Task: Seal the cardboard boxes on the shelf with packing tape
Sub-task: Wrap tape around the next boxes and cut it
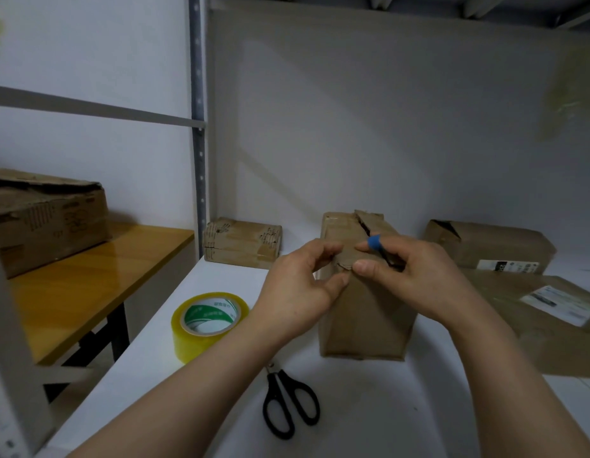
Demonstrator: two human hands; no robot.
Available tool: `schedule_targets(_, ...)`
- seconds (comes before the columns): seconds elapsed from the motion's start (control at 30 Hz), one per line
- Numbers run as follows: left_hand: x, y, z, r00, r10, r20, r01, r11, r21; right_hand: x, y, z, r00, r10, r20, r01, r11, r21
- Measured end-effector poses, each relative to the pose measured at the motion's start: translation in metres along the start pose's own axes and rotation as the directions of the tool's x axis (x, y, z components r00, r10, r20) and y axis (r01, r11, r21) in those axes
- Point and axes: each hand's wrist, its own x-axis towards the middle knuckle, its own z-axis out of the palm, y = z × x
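Observation:
A tall brown cardboard box [363, 319] stands on the white shelf [194, 385] in the middle. Its top flaps meet along a torn seam that gapes open at the far end. My left hand [300, 292] pinches the near edge of the left flap. My right hand [416, 276], with a blue band on its index finger, pinches the right flap beside it. A roll of clear packing tape [207, 323] with a green-and-white core lies flat to the left of the box. Black-handled scissors [288, 401] lie in front of the box.
A small worn box [242, 242] sits at the back left. Two more boxes with white labels, one at the back right [492, 247] and a flat one [551, 322] nearer, lie to the right. Beyond the shelf post [198, 127], a wooden table [75, 292] carries a battered box [45, 216].

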Motion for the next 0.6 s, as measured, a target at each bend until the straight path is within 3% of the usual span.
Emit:
schedule_targets(0.07,-0.003,0.004,-0.007,0.999,0.001,0.044,0.001,0.999,-0.046,-0.001,-0.001,-0.002,1.0,0.002,0.024,-0.001,1.0,-0.017)
schedule_targets(0.13,-0.004,0.006,-0.017,0.999,-0.024,0.029,0.024,1.0,0.012,-0.002,-0.003,-0.006,0.999,0.006,0.044,-0.004,0.999,-0.044)
schedule_targets(0.23,0.004,0.001,-0.039,0.978,-0.203,-0.045,0.208,0.95,0.232,-0.003,-0.009,-0.007,0.999,-0.042,-0.013,0.041,0.995,-0.087)
schedule_targets(0.3,0.006,-0.005,-0.056,0.933,-0.361,-0.005,0.335,0.862,0.381,-0.005,-0.014,-0.006,0.982,-0.121,-0.145,0.11,0.99,-0.083)
schedule_targets(0.4,-0.001,-0.012,-0.081,0.816,-0.563,0.126,0.42,0.729,0.54,-0.009,-0.027,-0.001,0.852,-0.297,-0.43,0.291,0.953,-0.082)
schedule_targets(0.5,-0.009,-0.017,-0.094,0.758,-0.632,0.162,0.416,0.66,0.626,-0.012,-0.053,0.01,0.745,-0.384,-0.545,0.403,0.911,-0.091)
schedule_targets(0.53,-0.01,-0.018,-0.096,0.753,-0.638,0.162,0.399,0.639,0.658,-0.014,-0.062,0.015,0.753,-0.399,-0.523,0.431,0.9,-0.068)
schedule_targets(0.6,-0.012,-0.023,-0.098,0.749,-0.643,0.16,0.337,0.578,0.743,-0.017,-0.078,0.028,0.865,-0.351,-0.358,0.396,0.916,0.059)
